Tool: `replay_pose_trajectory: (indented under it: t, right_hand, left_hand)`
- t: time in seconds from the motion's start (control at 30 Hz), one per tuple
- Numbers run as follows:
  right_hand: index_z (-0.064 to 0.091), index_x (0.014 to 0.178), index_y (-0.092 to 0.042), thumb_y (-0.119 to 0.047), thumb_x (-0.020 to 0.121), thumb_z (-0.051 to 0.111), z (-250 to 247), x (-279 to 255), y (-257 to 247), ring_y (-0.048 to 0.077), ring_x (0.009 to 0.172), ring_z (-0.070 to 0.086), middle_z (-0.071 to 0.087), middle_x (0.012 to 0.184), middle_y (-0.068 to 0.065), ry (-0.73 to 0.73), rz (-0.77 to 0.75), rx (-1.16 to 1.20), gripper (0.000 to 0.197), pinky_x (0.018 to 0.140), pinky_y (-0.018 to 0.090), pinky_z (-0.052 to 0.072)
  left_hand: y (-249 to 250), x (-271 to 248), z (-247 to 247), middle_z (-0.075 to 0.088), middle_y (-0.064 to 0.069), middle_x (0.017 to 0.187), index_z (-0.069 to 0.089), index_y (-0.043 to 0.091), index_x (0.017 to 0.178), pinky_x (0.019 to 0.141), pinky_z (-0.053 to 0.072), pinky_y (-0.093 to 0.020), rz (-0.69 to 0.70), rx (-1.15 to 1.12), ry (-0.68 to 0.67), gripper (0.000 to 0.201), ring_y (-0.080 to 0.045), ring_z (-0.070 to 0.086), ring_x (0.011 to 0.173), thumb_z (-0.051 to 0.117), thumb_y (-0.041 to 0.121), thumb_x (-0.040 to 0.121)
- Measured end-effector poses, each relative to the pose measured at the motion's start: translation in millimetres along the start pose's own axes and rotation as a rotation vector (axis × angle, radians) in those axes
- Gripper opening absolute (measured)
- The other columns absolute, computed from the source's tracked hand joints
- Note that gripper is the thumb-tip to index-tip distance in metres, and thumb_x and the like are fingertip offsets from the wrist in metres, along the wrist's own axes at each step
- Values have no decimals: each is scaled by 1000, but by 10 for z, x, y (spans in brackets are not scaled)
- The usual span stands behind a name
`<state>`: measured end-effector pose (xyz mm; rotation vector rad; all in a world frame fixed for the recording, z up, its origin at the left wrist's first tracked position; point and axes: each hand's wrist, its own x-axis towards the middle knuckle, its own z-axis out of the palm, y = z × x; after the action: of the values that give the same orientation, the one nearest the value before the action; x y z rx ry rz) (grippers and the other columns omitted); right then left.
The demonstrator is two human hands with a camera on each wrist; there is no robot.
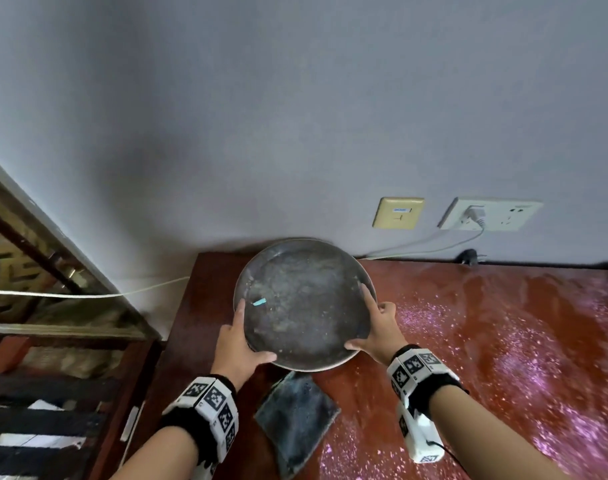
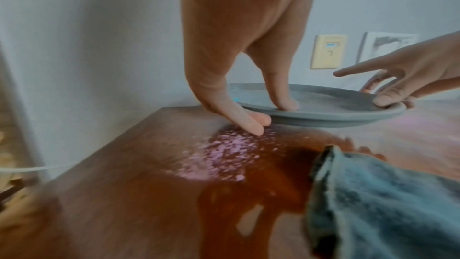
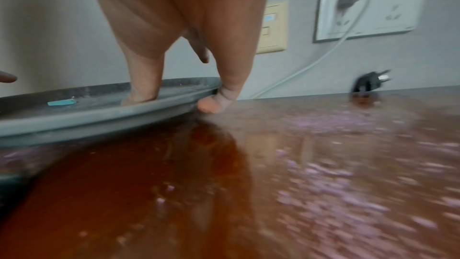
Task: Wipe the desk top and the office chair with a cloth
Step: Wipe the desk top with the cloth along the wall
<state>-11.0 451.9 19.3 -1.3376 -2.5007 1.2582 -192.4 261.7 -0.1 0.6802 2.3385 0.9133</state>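
A round grey metal tray [image 1: 302,299] is held over the back left corner of the red-brown desk top [image 1: 486,341]. My left hand [image 1: 242,344] pinches its left rim [image 2: 323,117], thumb on top and fingers underneath. My right hand [image 1: 375,327] pinches the right rim [image 3: 74,117] the same way. The tray sits tilted, its near side a little off the desk [image 3: 248,165]. A folded grey-blue cloth [image 1: 297,420] lies flat on the desk just in front of the tray, with neither hand on it. A small turquoise piece [image 1: 260,302] lies in the tray.
Pale pink specks cover much of the desk [image 2: 224,157]. A wall socket [image 1: 491,213] holds a plug with a white cable, and a yellow plate [image 1: 398,213] is beside it. A black plug [image 1: 468,256] lies at the desk's back edge. Dark wooden furniture [image 1: 36,306] stands left of the desk.
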Motion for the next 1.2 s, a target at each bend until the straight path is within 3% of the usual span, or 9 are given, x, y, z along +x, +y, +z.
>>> replay_pose_trajectory:
  t: [0.13,0.33,0.53,0.63,1.0,1.13,1.2]
  right_hand:
    - [2,148,-39,-14,65,83,-364,-268,429,28,122,36,22,128,9,65,108,8,119,108,39,35]
    - [0,148,-38,-15,68,82,-844,-688,1056,31,126,35,19,132,12,145,274,-10,117,108,38,33]
    - [3,148,-39,-13,70,80,-1038,-1012,1427,32,130,33,17,138,11,205,366,27,112,108,43,32]
    - [4,148,-39,-11,69,80,-1063,-1058,1536,31,130,35,16,139,10,214,386,32,113,109,43,31]
    - [2,148,-39,-12,69,80,-945,-1064,1626,31,129,37,14,140,12,199,460,56,114,109,42,32]
    - [5,149,-33,-37,78,71,-1075,-912,1342,31,124,40,21,138,15,212,536,-285,96,104,44,41]
    - [17,147,-29,-38,83,65,-1066,-807,1016,28,127,38,25,141,13,218,381,-419,80,105,42,40]
  left_hand:
    - [393,-83,441,44,-15,113,7,24,151,99,35,-28,97,35,-102,120,-29,47,113,87,19,61]
    - [923,-201,1092,38,-7,102,2,26,150,90,33,-20,220,80,-261,120,-26,48,111,85,22,64]
    - [1187,-299,1518,45,-15,112,7,24,151,93,35,-23,249,118,-380,117,-28,49,112,85,23,64]
    - [1231,-343,1626,42,-10,108,4,26,150,91,34,-21,255,155,-400,116,-25,49,110,84,26,66]
    - [1194,-351,1618,43,-8,119,-2,28,150,96,38,-26,267,311,-447,115,-21,49,113,80,34,71]
    - [1184,-277,1492,53,-4,113,1,26,151,95,42,-28,313,355,-473,110,-17,53,108,78,35,73]
    - [1162,-234,1390,56,0,107,8,26,151,93,42,-26,301,335,-425,100,-13,54,102,75,31,77]
